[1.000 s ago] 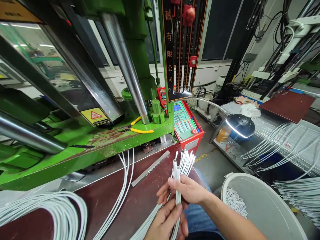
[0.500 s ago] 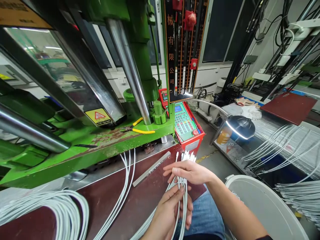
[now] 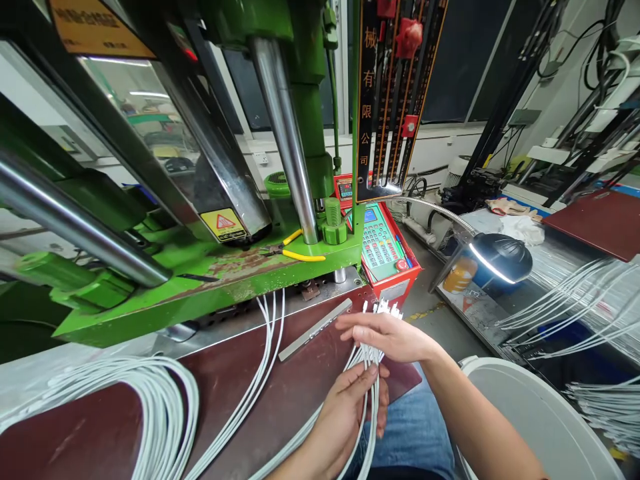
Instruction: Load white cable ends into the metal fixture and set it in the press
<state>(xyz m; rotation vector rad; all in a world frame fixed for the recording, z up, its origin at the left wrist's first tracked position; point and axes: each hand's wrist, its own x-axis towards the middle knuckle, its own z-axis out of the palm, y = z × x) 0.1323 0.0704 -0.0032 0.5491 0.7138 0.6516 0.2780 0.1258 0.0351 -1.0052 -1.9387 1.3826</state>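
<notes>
My left hand (image 3: 345, 400) is wrapped round a bundle of white cables (image 3: 370, 427) above my lap, at the front edge of the table. The bundle's white connector ends (image 3: 387, 308) point away from me, past my right hand. My right hand (image 3: 385, 333) lies across the top of the bundle just below those ends, its fingers stretched out to the left and touching the cables. Left of my fingertips, a slim metal bar (image 3: 316, 330) with small notches lies on the dark red tabletop (image 3: 240, 380). My right palm is hidden from view.
A green press (image 3: 225, 280) stands behind the table, with yellow-handled pliers (image 3: 303, 257) on its ledge. More cables run under it, beside a coil of white cable (image 3: 165, 400). Right are a red control box (image 3: 385, 247), a lamp (image 3: 503, 257) and a white bin (image 3: 525, 400).
The view has turned a little to the left, so everything sits further right in the picture. Both hands keep nearly the same pose on the cable bundle.
</notes>
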